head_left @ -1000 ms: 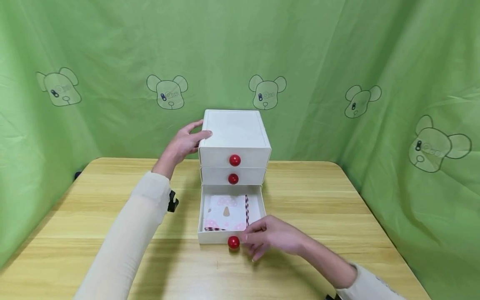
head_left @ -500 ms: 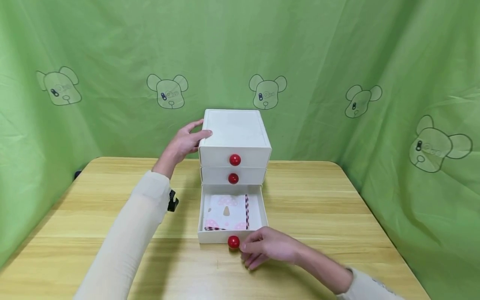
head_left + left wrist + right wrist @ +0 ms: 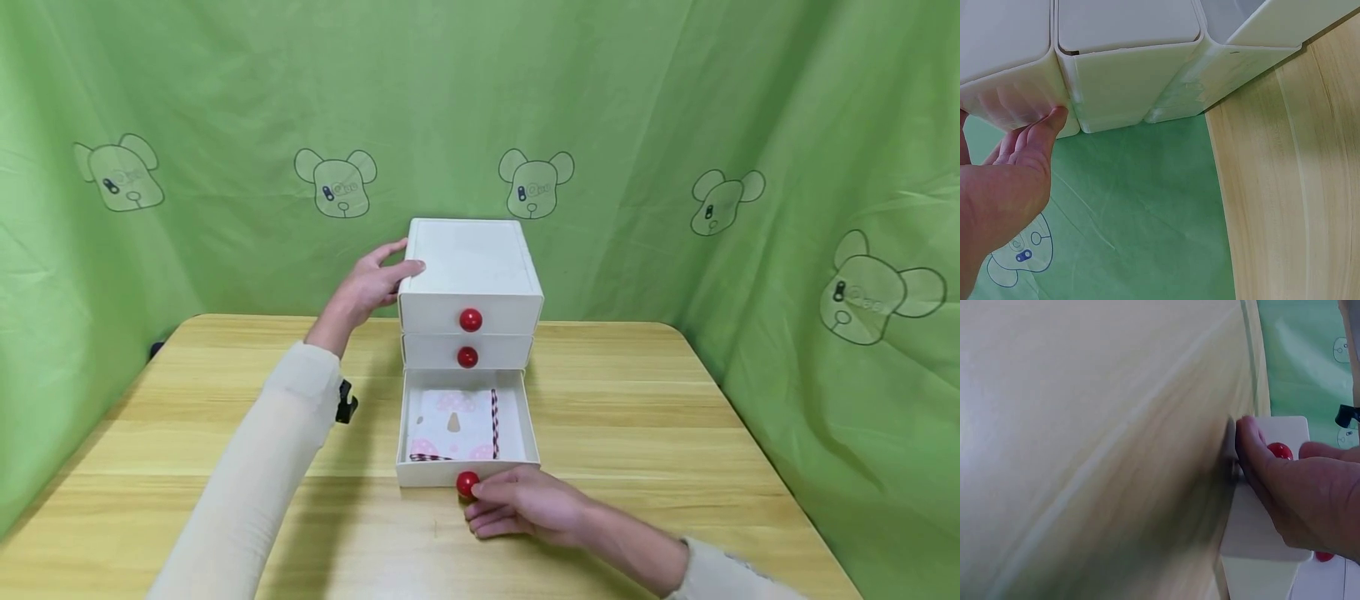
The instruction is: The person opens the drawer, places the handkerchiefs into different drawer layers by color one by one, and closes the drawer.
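A white three-drawer cabinet (image 3: 472, 258) stands at the table's back middle, with red round knobs on its drawers. Its bottom drawer (image 3: 529, 417) is pulled out, and a folded white cloth with pink print (image 3: 435, 408) and a dark checked trim lies inside. My left hand (image 3: 367, 285) rests on the cabinet's upper left edge, thumb on top, the other fingers against the side. In the left wrist view, those fingertips (image 3: 1055, 119) press the side wall. My right hand (image 3: 532, 504) has its thumb and fingers around the bottom drawer's red knob (image 3: 467, 483); fingers partly hide it.
The cabinet and drawer stand on a light wooden table (image 3: 637, 400). Green curtains (image 3: 450, 100) with bear-face drawings hang behind and at both sides. The upper two drawers, with a top knob (image 3: 470, 320) and a middle knob (image 3: 467, 357), are closed.
My right hand has come down and left from the drawer's front right corner to the bottom knob. The left hand, cabinet and drawer have stayed in place.
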A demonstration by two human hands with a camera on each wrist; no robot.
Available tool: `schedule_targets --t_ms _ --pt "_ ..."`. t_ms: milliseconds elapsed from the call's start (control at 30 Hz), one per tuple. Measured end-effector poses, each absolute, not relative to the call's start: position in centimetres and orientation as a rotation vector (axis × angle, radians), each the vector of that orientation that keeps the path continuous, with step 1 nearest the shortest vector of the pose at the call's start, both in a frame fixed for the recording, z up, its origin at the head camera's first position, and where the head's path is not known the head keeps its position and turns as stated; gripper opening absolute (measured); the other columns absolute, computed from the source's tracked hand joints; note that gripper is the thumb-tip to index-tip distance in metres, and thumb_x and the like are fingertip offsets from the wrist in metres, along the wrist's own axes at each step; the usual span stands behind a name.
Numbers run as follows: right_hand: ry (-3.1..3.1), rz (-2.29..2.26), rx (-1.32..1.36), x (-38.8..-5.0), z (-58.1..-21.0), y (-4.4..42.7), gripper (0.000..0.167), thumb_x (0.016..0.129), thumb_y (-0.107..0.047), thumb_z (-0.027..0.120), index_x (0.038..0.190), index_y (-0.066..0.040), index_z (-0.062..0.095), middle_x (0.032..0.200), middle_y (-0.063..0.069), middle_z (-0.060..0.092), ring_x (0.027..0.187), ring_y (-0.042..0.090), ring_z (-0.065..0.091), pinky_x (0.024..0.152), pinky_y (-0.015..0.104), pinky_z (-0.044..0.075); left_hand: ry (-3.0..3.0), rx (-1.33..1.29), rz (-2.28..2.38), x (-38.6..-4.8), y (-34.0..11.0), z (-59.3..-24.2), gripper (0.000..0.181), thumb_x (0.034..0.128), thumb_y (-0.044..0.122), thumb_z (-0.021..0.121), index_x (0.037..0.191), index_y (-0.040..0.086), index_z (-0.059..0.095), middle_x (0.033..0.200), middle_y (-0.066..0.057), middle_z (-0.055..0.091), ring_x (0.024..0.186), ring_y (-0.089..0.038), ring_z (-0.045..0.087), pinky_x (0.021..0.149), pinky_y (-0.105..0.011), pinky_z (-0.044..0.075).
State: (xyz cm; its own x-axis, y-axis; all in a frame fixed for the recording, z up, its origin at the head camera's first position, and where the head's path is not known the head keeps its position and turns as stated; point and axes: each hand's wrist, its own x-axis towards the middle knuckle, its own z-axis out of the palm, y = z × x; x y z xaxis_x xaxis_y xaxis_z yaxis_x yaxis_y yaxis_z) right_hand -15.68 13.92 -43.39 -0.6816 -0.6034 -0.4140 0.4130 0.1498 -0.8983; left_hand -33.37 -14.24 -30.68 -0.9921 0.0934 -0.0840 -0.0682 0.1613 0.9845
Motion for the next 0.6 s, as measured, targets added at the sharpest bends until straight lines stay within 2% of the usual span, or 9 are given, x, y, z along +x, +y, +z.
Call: schedule_targets --t_ms 367,600 --pt "1.642 -1.753 -0.117 -15.34 -44.06 13.28 0.044 0.102 -0.019 0.061 0.131 0.013 0.057 0.113 0.022 0.07 0.097 0.023 0.072 0.097 0.04 0.058 2.295 0.023 1.956 -33.35 -14.24 -30.67 0.077 0.0959 0.037 0.07 0.16 0.034 0.028 0.119 -0.008 0.064 0.1 -0.018 0.061 0.095 -0.034 0.053" --pt "1.619 -1.801 -0.064 -15.23 -44.3 13.2 0.043 0.101 -0.018 0.062 0.131 0.012 0.058 0.113 0.022 0.071 0.097 0.024 0.073 0.095 0.041 0.059 2.284 0.024 1.964 -33.37 -14.19 -30.64 0.077 0.0961 0.036 0.07 0.161 0.034 0.028 0.124 -0.01 0.064 0.105 -0.02 0.061 0.099 -0.035 0.053"
